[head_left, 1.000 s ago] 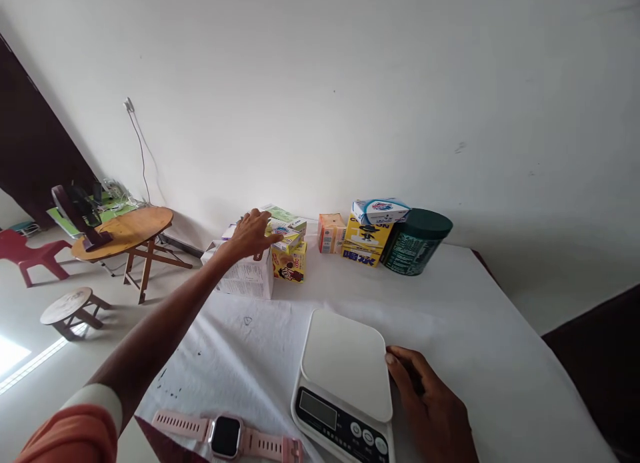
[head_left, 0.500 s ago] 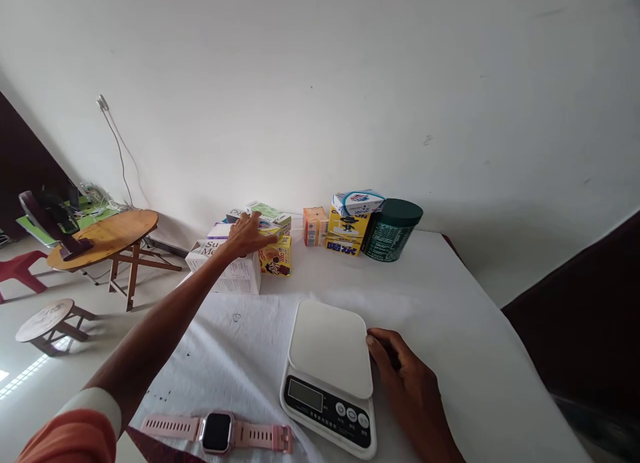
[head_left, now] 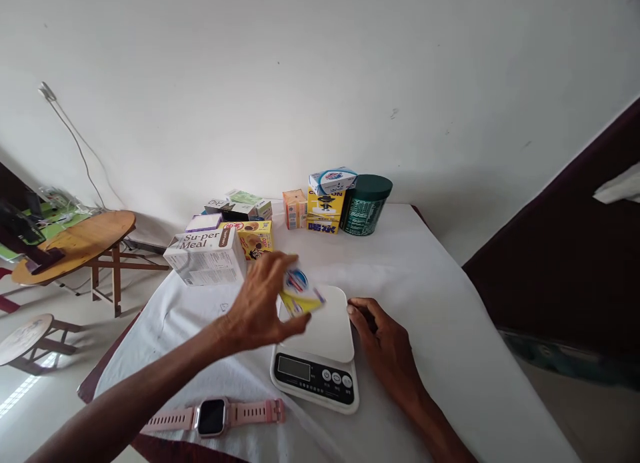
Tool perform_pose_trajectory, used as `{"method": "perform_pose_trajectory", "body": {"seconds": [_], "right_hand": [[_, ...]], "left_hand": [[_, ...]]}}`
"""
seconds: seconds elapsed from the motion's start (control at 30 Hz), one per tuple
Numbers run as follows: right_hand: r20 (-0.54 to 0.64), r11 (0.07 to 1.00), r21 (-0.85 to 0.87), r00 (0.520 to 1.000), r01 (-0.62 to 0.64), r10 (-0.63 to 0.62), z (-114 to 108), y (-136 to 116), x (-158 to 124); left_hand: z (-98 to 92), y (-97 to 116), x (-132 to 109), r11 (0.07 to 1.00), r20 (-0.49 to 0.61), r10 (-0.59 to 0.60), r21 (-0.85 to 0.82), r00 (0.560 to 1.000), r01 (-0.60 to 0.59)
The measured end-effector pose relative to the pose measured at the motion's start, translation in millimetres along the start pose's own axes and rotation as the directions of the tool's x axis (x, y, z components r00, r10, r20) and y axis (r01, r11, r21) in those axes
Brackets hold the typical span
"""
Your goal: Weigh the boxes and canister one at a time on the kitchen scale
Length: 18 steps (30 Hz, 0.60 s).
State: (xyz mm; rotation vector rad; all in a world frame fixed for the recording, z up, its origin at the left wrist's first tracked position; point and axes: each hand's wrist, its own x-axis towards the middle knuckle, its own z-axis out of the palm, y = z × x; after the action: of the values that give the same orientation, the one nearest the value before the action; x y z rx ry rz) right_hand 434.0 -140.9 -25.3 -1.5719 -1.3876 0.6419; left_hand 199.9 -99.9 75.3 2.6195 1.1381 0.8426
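My left hand (head_left: 265, 300) grips a small white and yellow box (head_left: 301, 293) between thumb and fingers, above the left part of the white kitchen scale (head_left: 327, 330). The held box is slightly blurred and tilted. At the scale's right edge, my right hand (head_left: 385, 343) rests with its fingers curled, touching the side of the platform; nothing shows in its grasp. The scale's display looks blank. A smartwatch with a pink strap (head_left: 212, 418) lies in front, left of the scale.
Several boxes, among them a white Su-per Meal box (head_left: 207, 256) and a yellow box (head_left: 257, 238), stand at the back left. Behind the scale are an orange box (head_left: 295, 210), a yellow box (head_left: 325, 213) topped by a white one (head_left: 333, 180), and a green tub (head_left: 367, 206).
My left hand has come back from the boxes at the back left, now holding the small white and yellow box over the scale. My right hand stays at the scale's edge. The view has shifted.
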Motion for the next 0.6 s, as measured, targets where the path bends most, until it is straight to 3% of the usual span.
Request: {"method": "perform_pose_trajectory", "body": {"seconds": [0.1,0.2,0.6], "right_hand": [[0.017,0.999,0.039,1.000,-0.013,0.013,-1,-4,-2],[0.042,0.996,0.080,0.999,-0.029,0.025,-4,-10,-4],[0.033,0.997,0.072,0.999,-0.008,0.006,-4,-5,-2]], "left_hand": [[30.8,11,-16,0.999,0.147,-0.004,-0.048,0.989,0.011],[44.8,13,-22,0.997,0.204,-0.023,-0.069,0.979,0.038],[37.0,9,-23,0.998,0.265,-0.016,-0.059,0.964,0.033]]}}
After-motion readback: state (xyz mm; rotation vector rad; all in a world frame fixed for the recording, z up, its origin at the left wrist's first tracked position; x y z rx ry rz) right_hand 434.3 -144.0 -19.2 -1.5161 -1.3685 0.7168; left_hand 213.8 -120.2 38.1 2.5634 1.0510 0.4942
